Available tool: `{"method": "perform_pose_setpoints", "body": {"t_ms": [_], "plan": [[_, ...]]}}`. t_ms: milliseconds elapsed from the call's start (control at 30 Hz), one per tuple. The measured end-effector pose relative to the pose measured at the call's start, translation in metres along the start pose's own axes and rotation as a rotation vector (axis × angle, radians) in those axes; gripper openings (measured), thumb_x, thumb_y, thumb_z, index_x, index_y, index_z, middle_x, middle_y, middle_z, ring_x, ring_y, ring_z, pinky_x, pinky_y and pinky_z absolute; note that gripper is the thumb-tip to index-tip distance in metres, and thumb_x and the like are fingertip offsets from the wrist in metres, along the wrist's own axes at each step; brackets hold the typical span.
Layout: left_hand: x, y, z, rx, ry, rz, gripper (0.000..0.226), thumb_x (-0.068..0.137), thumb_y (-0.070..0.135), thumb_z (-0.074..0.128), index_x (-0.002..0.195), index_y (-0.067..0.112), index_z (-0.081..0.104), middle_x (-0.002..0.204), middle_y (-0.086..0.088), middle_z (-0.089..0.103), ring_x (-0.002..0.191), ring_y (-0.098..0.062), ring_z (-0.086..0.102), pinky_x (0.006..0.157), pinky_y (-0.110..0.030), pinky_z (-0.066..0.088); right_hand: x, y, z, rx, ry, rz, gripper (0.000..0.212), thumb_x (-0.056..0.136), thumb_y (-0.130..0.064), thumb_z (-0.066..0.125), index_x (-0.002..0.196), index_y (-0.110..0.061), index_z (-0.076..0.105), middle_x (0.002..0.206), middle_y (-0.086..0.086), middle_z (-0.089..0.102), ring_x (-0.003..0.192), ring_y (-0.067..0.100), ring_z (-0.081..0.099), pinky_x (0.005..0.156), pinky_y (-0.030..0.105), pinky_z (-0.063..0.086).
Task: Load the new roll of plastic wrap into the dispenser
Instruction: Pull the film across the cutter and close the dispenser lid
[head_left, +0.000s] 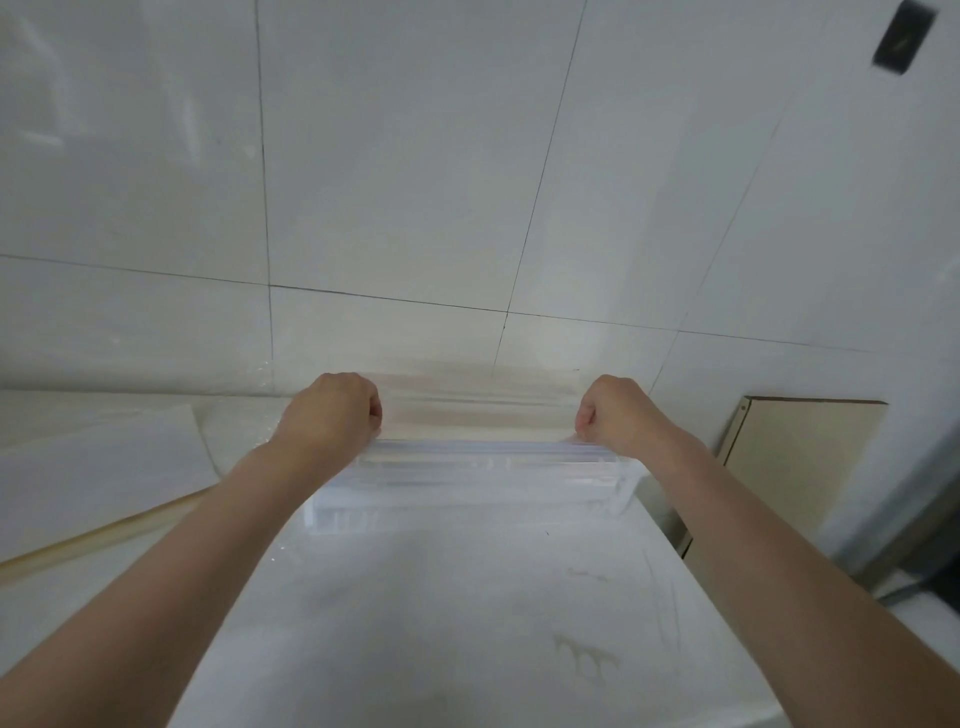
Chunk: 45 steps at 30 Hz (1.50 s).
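A white, partly see-through plastic wrap dispenser (467, 483) lies crosswise on the white tabletop (426, 613), near the wall. A clear sheet of plastic wrap (478, 405) is stretched up from its top edge between my two hands. My left hand (332, 410) is closed on the sheet's left edge, just above the dispenser's left end. At the right end, my right hand (618, 413) pinches the sheet's right edge. The roll inside the dispenser is hidden behind the blurred housing.
A tiled white wall (415, 182) rises right behind the dispenser. A flat white sheet or board (93, 467) lies to the left on the table. A beige panel (800, 457) leans against the wall on the right, beyond the table's right edge.
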<state>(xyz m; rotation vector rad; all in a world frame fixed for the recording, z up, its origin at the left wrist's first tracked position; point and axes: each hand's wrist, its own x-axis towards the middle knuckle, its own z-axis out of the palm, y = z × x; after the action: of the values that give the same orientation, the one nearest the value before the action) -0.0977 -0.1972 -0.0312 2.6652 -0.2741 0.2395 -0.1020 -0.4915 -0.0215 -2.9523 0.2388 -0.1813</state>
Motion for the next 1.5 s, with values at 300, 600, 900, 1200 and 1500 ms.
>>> {"method": "perform_pose_setpoints", "body": {"t_ms": [300, 600, 900, 1200, 1500], "plan": [[0.001, -0.001, 0.001, -0.022, -0.012, -0.015, 0.025, 0.086, 0.003, 0.047, 0.09, 0.008, 0.072, 0.093, -0.009, 0.073, 0.076, -0.026, 0.065, 0.072, -0.032, 0.053, -0.002, -0.013, -0.007, -0.18, -0.116, -0.031, 0.03, 0.078, 0.005, 0.044, 0.052, -0.008, 0.037, 0.06, 0.012, 0.043, 0.062, 0.026, 0.046, 0.053, 0.026, 0.033], [0.0, 0.0, 0.0, -0.036, -0.024, -0.024, 0.026, 0.087, 0.003, 0.046, 0.091, 0.006, 0.072, 0.094, -0.011, 0.073, 0.067, -0.024, 0.059, 0.075, -0.035, 0.055, -0.01, -0.021, -0.016, -0.289, -0.241, -0.104, 0.045, 0.086, -0.007, 0.05, 0.05, -0.013, 0.025, 0.053, 0.004, 0.023, 0.049, 0.016, 0.021, 0.046, 0.027, 0.02], [0.001, -0.001, 0.002, -0.017, -0.017, -0.01, 0.025, 0.087, 0.004, 0.048, 0.093, 0.007, 0.072, 0.096, -0.011, 0.072, 0.077, -0.027, 0.064, 0.078, -0.036, 0.055, -0.017, 0.001, -0.012, -0.096, -0.085, -0.001, 0.023, 0.084, 0.001, 0.053, 0.098, 0.009, 0.07, 0.107, 0.023, 0.069, 0.105, 0.035, 0.064, 0.092, 0.041, 0.05], [0.005, -0.004, 0.008, 0.072, -0.011, -0.027, 0.025, 0.084, 0.0, 0.044, 0.09, 0.004, 0.069, 0.086, -0.013, 0.069, 0.077, -0.031, 0.067, 0.072, -0.035, 0.054, -0.025, -0.002, -0.017, -0.048, -0.04, 0.007, 0.029, 0.084, 0.006, 0.05, 0.095, -0.004, 0.075, 0.106, 0.01, 0.072, 0.1, 0.027, 0.065, 0.09, 0.033, 0.052], [0.004, -0.004, 0.011, 0.133, 0.044, -0.029, 0.018, 0.087, 0.007, 0.05, 0.092, 0.005, 0.068, 0.088, -0.011, 0.068, 0.082, -0.029, 0.064, 0.071, -0.034, 0.052, -0.04, -0.019, -0.02, 0.086, -0.06, 0.021, 0.034, 0.085, 0.008, 0.044, 0.099, -0.002, 0.074, 0.108, 0.011, 0.071, 0.105, 0.027, 0.064, 0.093, 0.033, 0.05]]}}
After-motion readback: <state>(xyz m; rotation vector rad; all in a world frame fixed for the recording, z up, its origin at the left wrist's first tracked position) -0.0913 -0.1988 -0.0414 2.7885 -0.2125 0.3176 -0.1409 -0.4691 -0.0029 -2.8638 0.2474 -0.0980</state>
